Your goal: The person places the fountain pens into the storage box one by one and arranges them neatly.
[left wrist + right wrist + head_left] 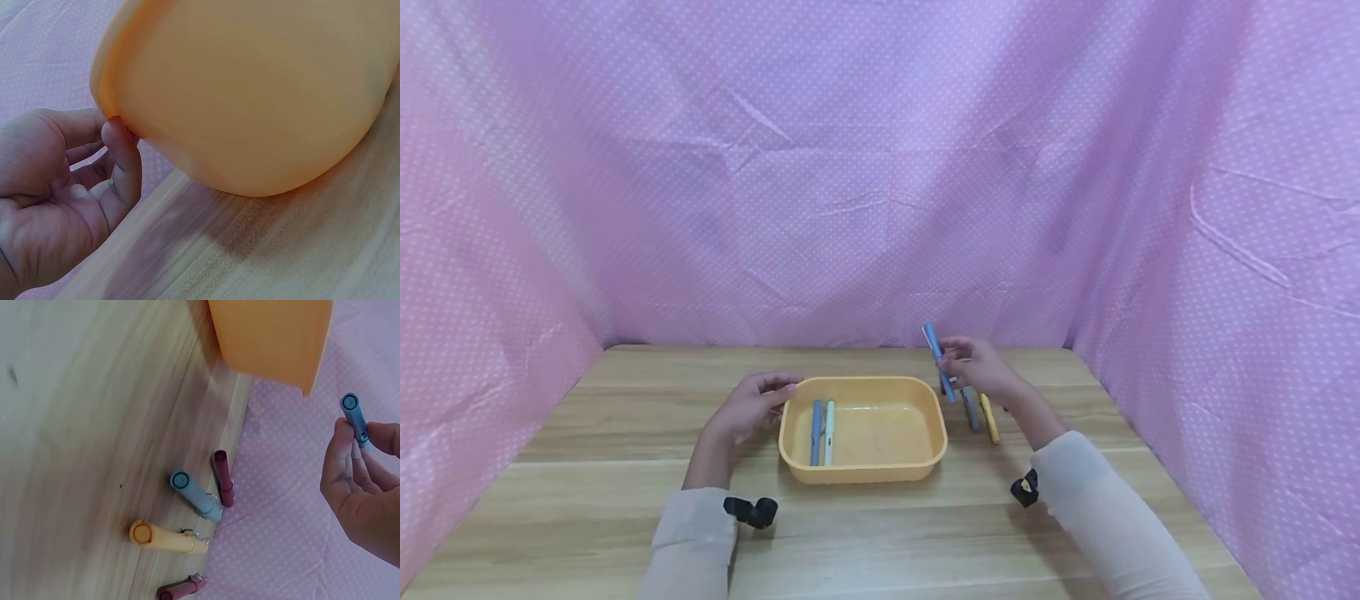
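Note:
My left hand [752, 408] pinches the left back corner of a yellow plastic tray [868, 477] between thumb and fingers; the left wrist view shows the thumb bent over its rim [119, 128]. Inside the tray, toward its left end, a blue-grey pen [816, 433] and a pale green pen [830, 433] lie side by side. Beyond the tray's right back corner, my right hand [981, 367] holds a blue pen [931, 337] between thumb and fingertips, tilted and raised off the table. In the right wrist view one round end of this pen [351, 403] faces the camera.
On the table right of the tray lie a grey-green pen [197, 497], a yellow pen [169, 537] and two dark red pens, one nearer the tray [223, 478] and another at the lower edge [181, 589]. Pink dotted cloth [865, 208] hangs behind the wooden table [880, 550].

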`<state>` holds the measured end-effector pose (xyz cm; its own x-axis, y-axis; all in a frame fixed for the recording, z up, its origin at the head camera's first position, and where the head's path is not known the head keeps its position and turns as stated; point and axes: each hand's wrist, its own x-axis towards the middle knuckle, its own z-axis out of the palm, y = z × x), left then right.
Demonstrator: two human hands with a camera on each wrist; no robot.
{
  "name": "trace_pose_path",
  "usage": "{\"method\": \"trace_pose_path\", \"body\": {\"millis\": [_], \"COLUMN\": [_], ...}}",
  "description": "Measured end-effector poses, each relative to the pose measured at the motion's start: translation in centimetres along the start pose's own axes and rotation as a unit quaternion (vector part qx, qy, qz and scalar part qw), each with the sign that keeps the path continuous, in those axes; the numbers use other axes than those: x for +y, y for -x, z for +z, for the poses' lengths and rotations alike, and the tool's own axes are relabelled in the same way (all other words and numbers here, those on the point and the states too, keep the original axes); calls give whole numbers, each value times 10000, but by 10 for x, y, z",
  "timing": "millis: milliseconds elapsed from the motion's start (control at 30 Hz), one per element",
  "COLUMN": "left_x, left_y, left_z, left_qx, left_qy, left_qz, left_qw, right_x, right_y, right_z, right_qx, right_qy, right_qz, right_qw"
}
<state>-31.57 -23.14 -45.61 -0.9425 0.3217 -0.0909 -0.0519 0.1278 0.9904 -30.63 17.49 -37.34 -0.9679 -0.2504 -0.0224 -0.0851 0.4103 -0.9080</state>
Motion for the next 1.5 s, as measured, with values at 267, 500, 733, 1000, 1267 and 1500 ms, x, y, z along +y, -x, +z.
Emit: {"method": "trace_pose_path", "body": {"millis": [267,500,733,1000,1267,1500], "left_x": [0,0,-1,0,-1,-2], "left_y": [-4,-10,-5,3,4,6], "left_z": [-3,-3,1,7,8,9], "left_qx": [-31,2,48,146,137,137], "left_qy": [-12,-35,-49,-90,-73,-54], "left_qz": [8,-47,13,58,60,66], "left_qw": [10000,10000,10000,9998,9999,9999], "right_x": [-5,-11,-11,-10,-10,-6], "right_y": [-5,-5,0,2,4,4], "right_z": [13,23,31,42,55,68], "right_qx": [-136,-218,-470,-668,-757,-811], "right_qy": [-129,-149,-223,-422,-640,-861], "right_qz": [7,-27,-93,-173,-6,285], "right_qw": [9998,9996,9986,9967,9951,9926]}}
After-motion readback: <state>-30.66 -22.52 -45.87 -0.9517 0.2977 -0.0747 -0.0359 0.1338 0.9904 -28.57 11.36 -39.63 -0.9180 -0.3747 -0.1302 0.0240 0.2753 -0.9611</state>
